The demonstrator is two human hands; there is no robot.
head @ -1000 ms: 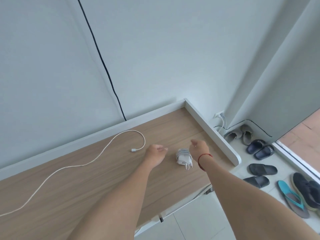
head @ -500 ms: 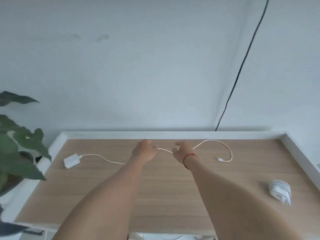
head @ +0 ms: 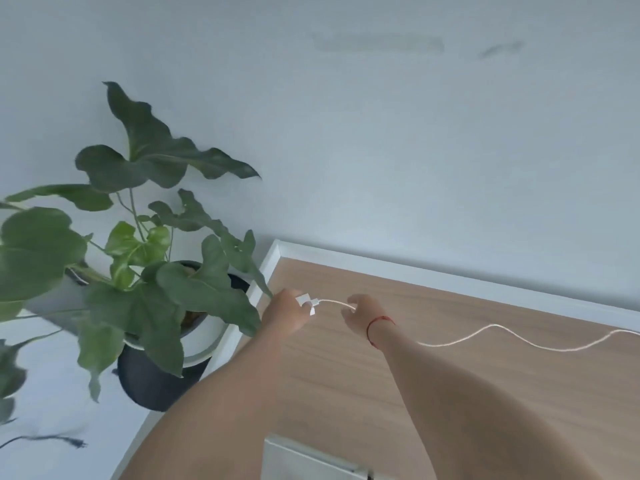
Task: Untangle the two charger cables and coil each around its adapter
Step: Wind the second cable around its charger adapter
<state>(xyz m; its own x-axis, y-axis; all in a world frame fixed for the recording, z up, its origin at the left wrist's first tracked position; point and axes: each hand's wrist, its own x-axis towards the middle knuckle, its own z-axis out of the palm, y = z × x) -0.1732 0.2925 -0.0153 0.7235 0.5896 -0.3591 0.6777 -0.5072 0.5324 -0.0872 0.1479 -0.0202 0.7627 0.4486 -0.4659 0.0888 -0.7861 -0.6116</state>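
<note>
The adapter (head: pixel 304 300), lying loose at the left end of the desk (head: pixel 346 393) a moment ago, is now being gripped by the left hand (head: pixel 284 317), its cable (head: pixel 336 302) being pinched alongside by the right hand (head: pixel 360 311), likely for coiling.

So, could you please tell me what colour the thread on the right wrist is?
Red; the thread shows best in the head view.

Adapter (head: pixel 304 300) in the left hand (head: pixel 285 315), near the worktop's (head: pixel 346 375) far left corner. Right hand (head: pixel 360 313) just right of it, on the cable (head: pixel 502 332) running rightward across the worktop. Potted plant (head: pixel 138 237) left, off the edge.
</note>
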